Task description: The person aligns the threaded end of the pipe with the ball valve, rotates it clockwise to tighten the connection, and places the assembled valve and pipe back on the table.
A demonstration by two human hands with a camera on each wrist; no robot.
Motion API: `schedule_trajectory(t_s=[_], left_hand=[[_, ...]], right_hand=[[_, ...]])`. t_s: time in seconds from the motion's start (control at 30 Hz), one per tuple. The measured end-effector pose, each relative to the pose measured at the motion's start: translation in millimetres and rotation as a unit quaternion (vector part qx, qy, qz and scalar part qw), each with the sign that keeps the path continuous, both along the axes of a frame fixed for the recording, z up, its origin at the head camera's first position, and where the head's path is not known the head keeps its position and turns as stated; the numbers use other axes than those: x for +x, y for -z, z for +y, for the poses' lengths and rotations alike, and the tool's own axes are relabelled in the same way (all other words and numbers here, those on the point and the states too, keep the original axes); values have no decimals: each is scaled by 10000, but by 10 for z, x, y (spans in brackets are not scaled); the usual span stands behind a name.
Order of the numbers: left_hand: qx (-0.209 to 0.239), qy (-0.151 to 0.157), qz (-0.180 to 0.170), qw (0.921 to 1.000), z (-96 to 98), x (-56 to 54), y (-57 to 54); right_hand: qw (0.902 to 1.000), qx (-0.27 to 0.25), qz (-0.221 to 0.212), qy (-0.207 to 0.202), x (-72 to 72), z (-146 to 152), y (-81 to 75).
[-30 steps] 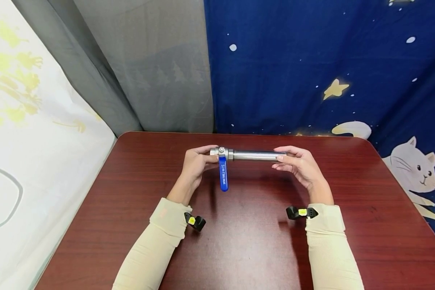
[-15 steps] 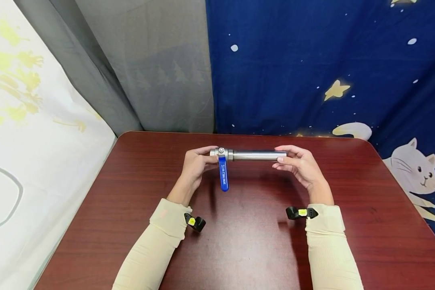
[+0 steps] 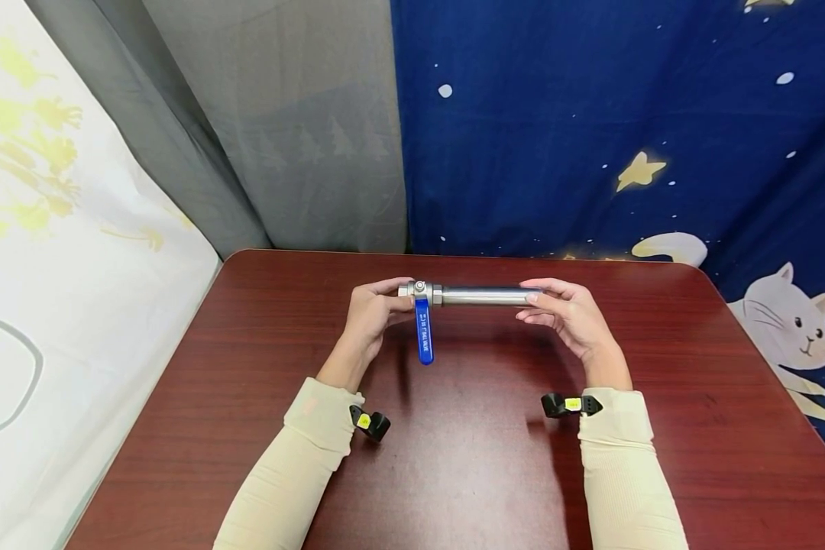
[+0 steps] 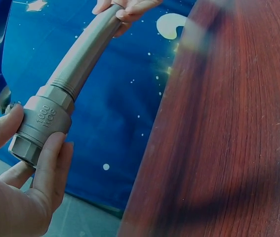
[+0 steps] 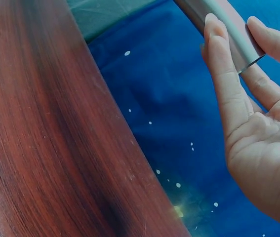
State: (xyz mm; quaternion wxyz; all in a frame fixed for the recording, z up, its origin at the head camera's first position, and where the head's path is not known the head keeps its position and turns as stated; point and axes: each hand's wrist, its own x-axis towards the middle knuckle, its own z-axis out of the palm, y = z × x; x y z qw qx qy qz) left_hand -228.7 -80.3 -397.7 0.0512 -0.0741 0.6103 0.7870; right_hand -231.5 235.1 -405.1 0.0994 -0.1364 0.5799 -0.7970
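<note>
From where I stand, the table point(image 3: 467, 428) lies below and the pipe point(image 3: 484, 296) is held up level over its far part. The right hand's point(image 3: 574, 309) fingers pinch its bare end; the left hand's point(image 3: 371, 309) grip the valve point(image 4: 46, 116) at the other, blue handle point(image 3: 424, 336) pointing nearward. It looks heavy, rigid, slick, hardly fragile; the valve's flats should hold surest. Since a second ago, almost nothing has shifted.

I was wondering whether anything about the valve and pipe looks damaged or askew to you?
Nothing stands out. The valve and pipe look in line, held by the left hand and right hand, and no dent or crack shows on the parts in view.
</note>
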Motion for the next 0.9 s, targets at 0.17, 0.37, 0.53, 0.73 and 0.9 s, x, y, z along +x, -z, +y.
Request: schedule_trajectory(t_s=[0.17, 0.37, 0.53, 0.73, 0.9], left_hand=[[-43, 35, 19, 10000, 15, 5, -5], [-34, 31, 14, 10000, 19, 10, 1], [6, 8, 26, 10000, 17, 15, 0], [-15, 14, -10, 10000, 15, 13, 1], [-26, -11, -29, 10000, 15, 15, 2]], right_hand=[[10000, 30, -47, 65, 18, 18, -8], [9999, 43, -101, 84, 25, 19, -11], [9999, -42, -126, 61, 21, 9, 1], [9994, -301, -173, -78, 30, 11, 11], [9989, -403, -212, -91, 34, 9, 7]])
